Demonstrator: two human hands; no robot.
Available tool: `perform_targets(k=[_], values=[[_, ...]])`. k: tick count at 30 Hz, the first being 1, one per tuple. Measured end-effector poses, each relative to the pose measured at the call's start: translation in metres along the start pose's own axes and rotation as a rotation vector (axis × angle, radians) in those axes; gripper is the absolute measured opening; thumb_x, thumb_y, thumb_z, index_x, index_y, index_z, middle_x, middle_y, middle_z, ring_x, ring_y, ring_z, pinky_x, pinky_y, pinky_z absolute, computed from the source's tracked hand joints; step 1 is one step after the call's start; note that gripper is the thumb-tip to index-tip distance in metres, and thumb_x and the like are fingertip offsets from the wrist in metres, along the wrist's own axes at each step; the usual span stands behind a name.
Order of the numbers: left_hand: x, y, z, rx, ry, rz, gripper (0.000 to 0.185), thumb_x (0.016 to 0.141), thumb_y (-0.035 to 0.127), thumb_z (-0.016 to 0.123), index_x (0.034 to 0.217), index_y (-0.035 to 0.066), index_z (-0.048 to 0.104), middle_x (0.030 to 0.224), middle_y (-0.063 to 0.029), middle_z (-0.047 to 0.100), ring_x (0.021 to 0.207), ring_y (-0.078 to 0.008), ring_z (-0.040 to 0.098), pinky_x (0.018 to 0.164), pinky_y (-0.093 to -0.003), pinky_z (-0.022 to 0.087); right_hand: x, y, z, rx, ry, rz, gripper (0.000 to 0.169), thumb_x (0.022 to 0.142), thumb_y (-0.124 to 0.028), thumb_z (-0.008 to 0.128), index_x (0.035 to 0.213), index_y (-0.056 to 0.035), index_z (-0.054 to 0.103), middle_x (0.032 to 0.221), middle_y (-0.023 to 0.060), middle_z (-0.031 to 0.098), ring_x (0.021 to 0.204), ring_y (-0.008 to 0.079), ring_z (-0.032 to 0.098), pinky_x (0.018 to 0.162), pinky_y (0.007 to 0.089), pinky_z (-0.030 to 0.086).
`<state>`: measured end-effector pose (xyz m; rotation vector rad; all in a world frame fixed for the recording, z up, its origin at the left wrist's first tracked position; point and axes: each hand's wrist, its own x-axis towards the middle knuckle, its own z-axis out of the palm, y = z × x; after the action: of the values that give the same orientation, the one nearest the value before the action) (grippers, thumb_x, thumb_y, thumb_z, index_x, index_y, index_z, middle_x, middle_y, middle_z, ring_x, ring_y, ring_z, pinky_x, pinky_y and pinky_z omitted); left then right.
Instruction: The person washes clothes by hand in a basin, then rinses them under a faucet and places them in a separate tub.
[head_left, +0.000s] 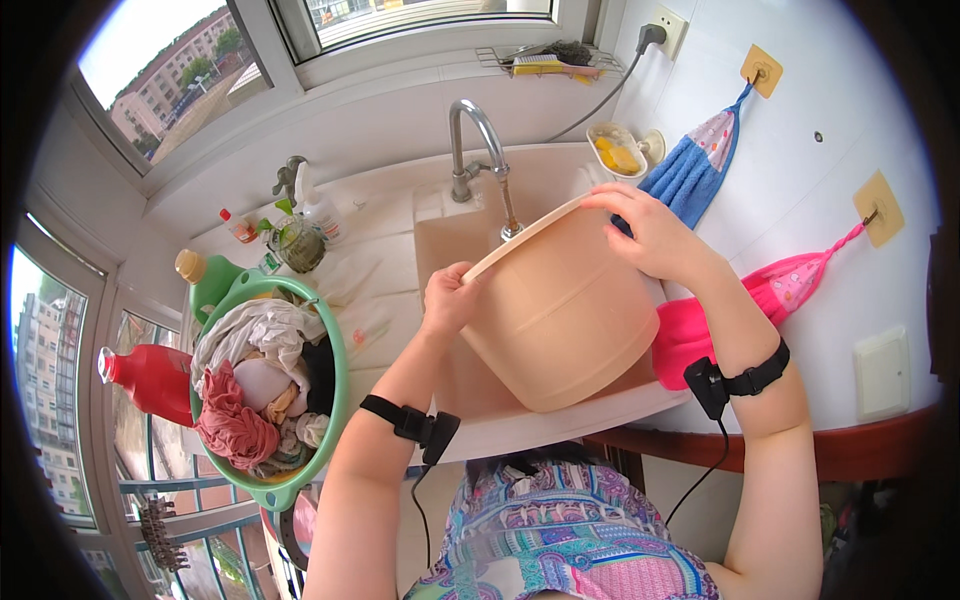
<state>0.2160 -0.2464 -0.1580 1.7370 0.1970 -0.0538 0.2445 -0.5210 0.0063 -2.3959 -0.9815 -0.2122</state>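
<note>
A large peach-coloured plastic tub (559, 307) is tilted in the pink laundry sink (517, 431), its outside and base towards me and its mouth facing the faucet. My left hand (448, 298) grips the rim at its left end, fingers closed around it. My right hand (637, 225) holds the upper right end of the rim with spread fingers. Right behind the rim stands a chrome gooseneck faucet (480, 135) with a flexible spout end. The inside of the tub is hidden from view.
A green basin (339, 375) of clothes stands left, beside a red bottle (157, 382) and a green bottle (214, 281). A plant jar (301, 247) and spray bottle (319, 206) stand behind. Blue (682, 180) and pink (686, 337) towels hang right, near a soap dish (616, 150).
</note>
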Motion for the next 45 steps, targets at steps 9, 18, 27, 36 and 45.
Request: perform_targets(k=[9,18,27,36,45], values=[[0.049,-0.005,-0.006,-0.297,-0.012,-0.1,0.033,0.092,0.034,0.065,0.093,0.001,0.068,0.079,0.0008,0.066,0.066,-0.006,0.056,0.059,-0.0225,0.046,-0.069,0.022,-0.036,0.059,0.063,0.436,0.03,0.085,-0.003,0.051,0.114,-0.0014,0.061,0.112,0.018,0.062,0.099,0.0327,0.061,0.088,0.0368,0.048],[0.064,0.021,-0.002,-0.325,-0.13,-0.116,0.036,0.094,0.036,0.061,0.101,0.001,0.065,0.092,-0.0033,0.068,0.078,-0.0097,0.062,0.069,-0.0249,0.051,-0.125,0.037,-0.006,0.237,-0.182,0.44,0.065,0.077,0.004,0.05,0.141,-0.0083,0.042,0.144,0.0152,0.038,0.131,0.0293,0.042,0.108,0.0338,0.037],[0.069,0.044,-0.007,-0.309,-0.177,-0.174,0.04,0.093,0.041,0.06,0.104,0.003,0.064,0.098,-0.004,0.068,0.085,-0.0122,0.064,0.076,-0.0268,0.052,-0.117,0.048,-0.027,0.235,-0.067,0.318,0.049,0.083,-0.002,0.062,0.131,-0.0062,0.055,0.131,0.0162,0.054,0.121,0.0304,0.051,0.103,0.035,0.041],[0.054,0.051,0.006,-0.219,-0.037,-0.142,0.039,0.094,0.042,0.06,0.101,0.004,0.065,0.093,-0.0022,0.068,0.081,-0.0089,0.061,0.073,-0.0242,0.049,-0.114,0.059,-0.034,0.309,-0.012,0.362,0.042,0.086,-0.003,0.062,0.128,-0.0035,0.057,0.129,0.0145,0.057,0.12,0.0249,0.053,0.1,0.0328,0.043],[0.031,0.036,-0.005,-0.107,0.102,0.072,0.033,0.091,0.033,0.066,0.085,0.001,0.066,0.071,0.0029,0.061,0.061,-0.0039,0.049,0.055,-0.0209,0.04,-0.116,0.048,-0.007,0.193,-0.167,0.441,0.033,0.079,-0.002,0.067,0.111,-0.0026,0.057,0.11,0.0141,0.059,0.101,0.0306,0.059,0.089,0.0369,0.048]])
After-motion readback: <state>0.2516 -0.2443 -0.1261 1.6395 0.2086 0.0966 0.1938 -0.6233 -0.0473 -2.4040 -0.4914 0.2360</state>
